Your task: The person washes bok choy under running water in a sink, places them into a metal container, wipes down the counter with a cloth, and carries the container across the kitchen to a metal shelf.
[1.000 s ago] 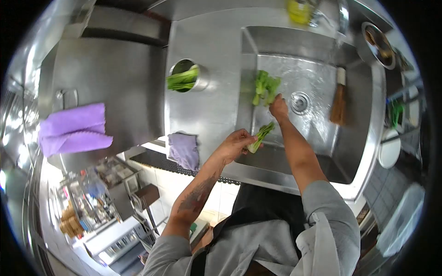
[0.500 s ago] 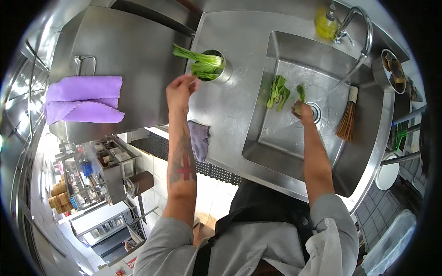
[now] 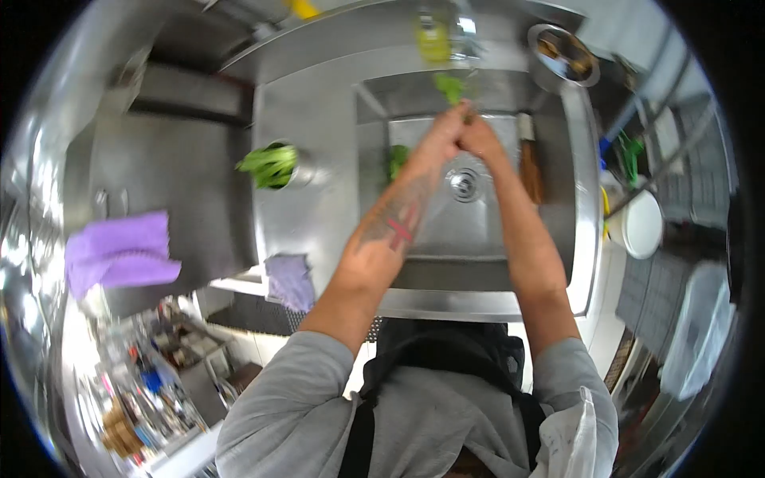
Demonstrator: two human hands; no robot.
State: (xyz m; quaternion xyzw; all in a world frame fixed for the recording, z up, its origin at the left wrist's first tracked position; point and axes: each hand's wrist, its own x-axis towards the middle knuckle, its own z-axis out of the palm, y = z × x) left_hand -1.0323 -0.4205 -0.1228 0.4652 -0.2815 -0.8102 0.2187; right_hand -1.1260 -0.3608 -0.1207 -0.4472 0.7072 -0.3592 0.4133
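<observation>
Both hands meet over the back of the sink [image 3: 450,280], close to the blurred faucet [image 3: 468,49]. A piece of bok choy [image 3: 449,86] sticks out beyond my fingers, leaf end pointing away from me. My right hand [image 3: 480,137] is closed around its base, and my left hand [image 3: 446,134] is closed against it from the left. The fingertips overlap, so the exact grip is partly hidden. More bok choy [image 3: 398,162] lies on the sink floor, mostly behind my left forearm. Left of the sink, a metal container [image 3: 304,172] holds bok choy leaves [image 3: 269,166].
A twig brush [image 3: 530,167] rests along the sink's right side. Behind the sink stands a yellow soap bottle [image 3: 433,38]; a metal pot [image 3: 535,62] sits at the back right corner. A grey-purple cloth [image 3: 290,280] hangs over the front edge, and a purple towel [image 3: 123,251] lies far left.
My left hand has moved from beside the metal container across to the sink. My right hand has lifted its bok choy from near the drain toward the faucet. The camera view has shifted.
</observation>
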